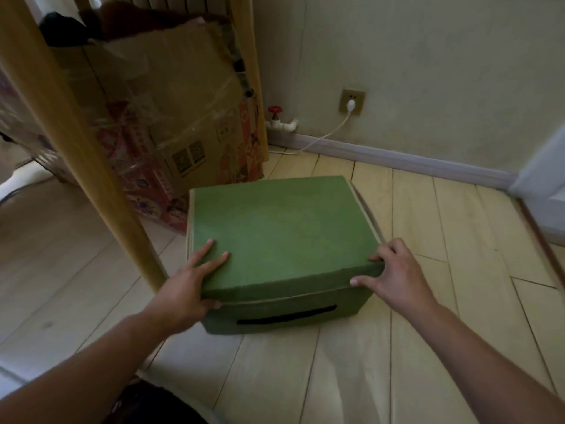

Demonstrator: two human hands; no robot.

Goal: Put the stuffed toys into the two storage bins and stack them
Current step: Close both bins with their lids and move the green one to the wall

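Bare forearms, no sleeves, left grip [186, 289], right grip [394, 273]

Bare floor [428, 301] lies open to the right of the green bin [275, 234] and in front of it. On its left a wooden post [91, 166] stands close, and a cardboard box [171, 117] crowds the back-left corner.
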